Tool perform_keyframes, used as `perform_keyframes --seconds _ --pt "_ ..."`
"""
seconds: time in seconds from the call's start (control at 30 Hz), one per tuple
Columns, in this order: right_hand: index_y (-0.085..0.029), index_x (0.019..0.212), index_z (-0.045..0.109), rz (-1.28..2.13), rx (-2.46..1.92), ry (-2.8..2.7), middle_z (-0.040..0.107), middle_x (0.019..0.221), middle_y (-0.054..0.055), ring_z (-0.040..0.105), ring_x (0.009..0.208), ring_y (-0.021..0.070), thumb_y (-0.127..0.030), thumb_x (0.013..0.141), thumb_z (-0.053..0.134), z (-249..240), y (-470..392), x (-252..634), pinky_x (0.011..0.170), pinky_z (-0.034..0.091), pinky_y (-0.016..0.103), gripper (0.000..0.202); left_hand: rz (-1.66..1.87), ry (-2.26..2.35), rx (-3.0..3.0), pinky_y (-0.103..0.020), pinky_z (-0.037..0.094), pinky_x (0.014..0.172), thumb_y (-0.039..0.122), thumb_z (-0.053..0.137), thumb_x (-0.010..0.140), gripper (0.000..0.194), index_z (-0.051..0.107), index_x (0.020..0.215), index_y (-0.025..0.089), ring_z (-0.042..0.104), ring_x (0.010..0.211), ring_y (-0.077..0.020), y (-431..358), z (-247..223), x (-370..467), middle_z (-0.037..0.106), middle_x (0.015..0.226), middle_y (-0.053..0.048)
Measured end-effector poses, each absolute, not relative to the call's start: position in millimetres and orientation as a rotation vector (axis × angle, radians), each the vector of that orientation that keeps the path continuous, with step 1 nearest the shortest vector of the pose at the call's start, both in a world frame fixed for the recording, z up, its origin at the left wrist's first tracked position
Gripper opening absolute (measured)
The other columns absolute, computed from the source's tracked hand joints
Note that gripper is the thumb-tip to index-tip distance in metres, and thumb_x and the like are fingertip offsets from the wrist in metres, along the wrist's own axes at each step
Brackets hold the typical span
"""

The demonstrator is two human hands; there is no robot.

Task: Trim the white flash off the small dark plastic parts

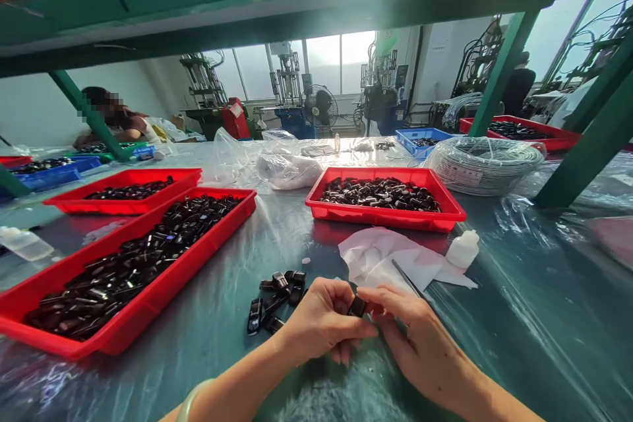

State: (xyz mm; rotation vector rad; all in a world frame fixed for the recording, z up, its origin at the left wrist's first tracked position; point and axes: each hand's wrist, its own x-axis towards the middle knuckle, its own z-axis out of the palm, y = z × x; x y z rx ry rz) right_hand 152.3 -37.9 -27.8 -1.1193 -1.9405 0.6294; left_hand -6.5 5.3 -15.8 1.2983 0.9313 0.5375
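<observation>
My left hand (329, 320) pinches a small glossy black plastic part (357, 306) between thumb and fingers. From the other side, the fingertips of my right hand (420, 336) close on the same part. A thin dark stick-like tool (408, 278) shows behind my right hand; whether that hand grips it is hidden. Left of my hands lies a loose pile of similar black parts (277, 300) on the green tabletop. Beyond my hands are a crumpled white tissue (380, 254) and a small white bottle (463, 249).
Red trays full of black parts stand to the left (163, 300), farther left (185, 178) and ahead (380, 216). A coil of wrapped cable (487, 168) sits beyond, right. A green shelf beam (198, 10) crosses overhead. Another person (116, 115) sits at the far left.
</observation>
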Motion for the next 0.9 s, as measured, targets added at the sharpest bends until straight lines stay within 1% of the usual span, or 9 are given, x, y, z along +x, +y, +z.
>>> perform_keyframes --seconds 0.13,0.3,0.43,0.5,0.57,0.67,0.7,0.77,0.9 --pt "-0.011 0.124 0.045 0.649 -1.311 -1.843 0.065 0.086 0.007 0.061 0.072 0.0170 -0.008 0.077 0.041 -33 -35 149 0.071 0.050 0.033 0.047 0.646 1.054 1.283 -0.015 0.036 0.032 0.035 0.075 0.057 0.033 0.050 0.061 0.014 0.049 0.033 -0.0064 15 -8 -5 0.058 0.046 0.003" --pt "-0.014 0.113 0.056 0.624 -1.322 -1.902 0.066 0.079 0.006 0.061 0.068 0.0176 -0.009 0.078 0.042 -27 -36 148 0.068 0.049 0.032 0.038 0.644 1.080 1.306 -0.014 0.036 0.037 0.031 0.077 0.055 0.030 0.055 0.059 0.011 0.052 0.038 -0.0065 44 10 6 0.061 0.050 -0.002" --pt "-0.015 0.116 0.055 0.563 -1.323 -1.974 0.067 0.083 0.006 0.063 0.072 0.0182 -0.009 0.078 0.043 -28 -36 149 0.071 0.050 0.032 0.040 0.756 1.088 1.399 -0.015 0.038 0.039 0.025 0.077 0.056 0.027 0.055 0.055 0.010 0.049 0.038 -0.0046 95 45 31 0.058 0.048 -0.001" --pt "-0.013 0.117 0.054 0.533 -1.331 -1.983 0.067 0.084 0.007 0.063 0.075 0.0188 -0.008 0.077 0.042 -31 -34 151 0.073 0.050 0.033 0.042 0.838 1.070 1.453 -0.016 0.046 0.052 0.025 0.074 0.062 0.023 0.059 0.064 0.008 0.057 0.051 -0.0069 120 64 44 0.062 0.059 -0.003" --pt "-0.011 0.117 0.054 0.512 -1.348 -1.984 0.067 0.086 0.009 0.063 0.076 0.0199 -0.007 0.077 0.042 -33 -33 152 0.073 0.050 0.035 0.042 0.918 1.053 1.506 -0.018 0.047 0.064 0.031 0.064 0.073 0.026 0.062 0.079 0.006 0.062 0.070 -0.0103 138 79 53 0.063 0.076 -0.004" --pt "-0.010 0.116 0.054 0.506 -1.351 -1.991 0.067 0.087 0.010 0.063 0.078 0.0202 -0.006 0.077 0.042 -35 -32 154 0.074 0.050 0.035 0.041 0.929 1.096 1.584 -0.020 0.046 0.067 0.037 0.060 0.075 0.038 0.060 0.094 0.005 0.063 0.076 -0.0135 143 80 53 0.061 0.091 -0.007" --pt "-0.010 0.116 0.054 0.506 -1.346 -1.995 0.067 0.087 0.009 0.063 0.078 0.0199 -0.006 0.077 0.042 -35 -33 154 0.074 0.050 0.035 0.041 0.898 1.119 1.620 -0.020 0.045 0.068 0.037 0.056 0.077 0.039 0.060 0.097 0.003 0.063 0.076 -0.0137 140 75 49 0.060 0.091 -0.006" --pt "-0.012 0.115 0.055 0.508 -1.335 -2.000 0.067 0.086 0.009 0.063 0.076 0.0193 -0.008 0.079 0.042 -36 -33 154 0.074 0.050 0.034 0.039 0.794 1.183 1.689 -0.022 0.048 0.061 0.033 0.066 0.068 0.041 0.060 0.099 0.006 0.061 0.066 -0.0119 128 59 33 0.063 0.084 -0.007" --pt "-0.012 0.109 0.059 0.502 -1.318 -1.997 0.067 0.081 0.009 0.063 0.070 0.0197 -0.013 0.081 0.043 -41 -33 154 0.072 0.050 0.035 0.033 0.480 1.304 1.862 -0.023 0.043 0.048 0.019 0.064 0.060 0.015 0.067 0.070 0.008 0.053 0.049 -0.0123 98 28 -17 0.058 0.055 -0.002"
